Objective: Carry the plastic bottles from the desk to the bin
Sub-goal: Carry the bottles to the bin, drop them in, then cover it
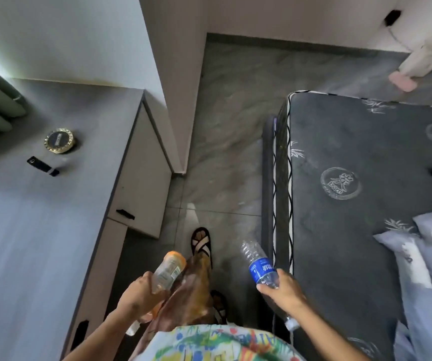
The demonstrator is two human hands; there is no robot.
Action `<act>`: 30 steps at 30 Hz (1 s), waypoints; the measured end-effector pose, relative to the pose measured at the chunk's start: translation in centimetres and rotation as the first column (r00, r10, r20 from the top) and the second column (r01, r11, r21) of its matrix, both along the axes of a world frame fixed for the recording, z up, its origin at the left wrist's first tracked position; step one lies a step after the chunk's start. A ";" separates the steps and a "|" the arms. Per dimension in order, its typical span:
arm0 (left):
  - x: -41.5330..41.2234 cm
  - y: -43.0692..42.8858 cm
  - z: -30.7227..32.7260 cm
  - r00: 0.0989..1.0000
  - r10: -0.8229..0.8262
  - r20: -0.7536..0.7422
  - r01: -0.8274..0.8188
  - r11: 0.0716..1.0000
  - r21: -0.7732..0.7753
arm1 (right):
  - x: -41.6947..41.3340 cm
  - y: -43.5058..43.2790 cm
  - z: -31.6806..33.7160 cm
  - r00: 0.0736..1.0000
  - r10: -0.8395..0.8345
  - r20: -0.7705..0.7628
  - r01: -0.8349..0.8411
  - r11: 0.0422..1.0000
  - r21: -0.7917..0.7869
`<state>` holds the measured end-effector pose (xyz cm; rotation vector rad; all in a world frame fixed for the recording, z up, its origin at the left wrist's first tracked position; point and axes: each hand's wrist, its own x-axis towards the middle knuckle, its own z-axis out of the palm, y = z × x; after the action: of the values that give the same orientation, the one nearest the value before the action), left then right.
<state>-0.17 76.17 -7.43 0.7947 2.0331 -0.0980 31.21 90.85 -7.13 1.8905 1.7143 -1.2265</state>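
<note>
My left hand grips an orange-tinted plastic bottle around its lower half, its base pointing forward and its white cap end sticking out behind the wrist. My right hand holds a clear plastic bottle with a blue label, also base forward, its capped neck trailing below the hand. Both bottles hang over the grey tiled floor, between the desk on the left and the bed on the right. No bin is in view.
The grey desk carries a round gold-rimmed object and a small black tag. A dark mattress with bedding fills the right. My sandalled foot steps forward in the aisle. Another person's leg and pink slipper stand at the far right.
</note>
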 end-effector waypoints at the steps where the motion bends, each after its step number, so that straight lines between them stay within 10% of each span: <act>1: -0.6 1.0 -0.4 1.000 -0.007 0.004 0.008 1.000 -0.019 | -0.9 1.5 -0.1 1.000 -0.001 -0.011 0.001 1.000 0.010; 30: -9.8 56.4 -1.2 0.942 -0.335 -0.025 0.336 0.934 0.123 | -5.3 43.0 -0.5 0.933 -0.350 0.081 0.356 0.932 -0.068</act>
<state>-10.01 132.59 -8.61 1.2191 1.9024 -0.1663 25.87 133.82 -7.60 2.2294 1.3029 -1.3135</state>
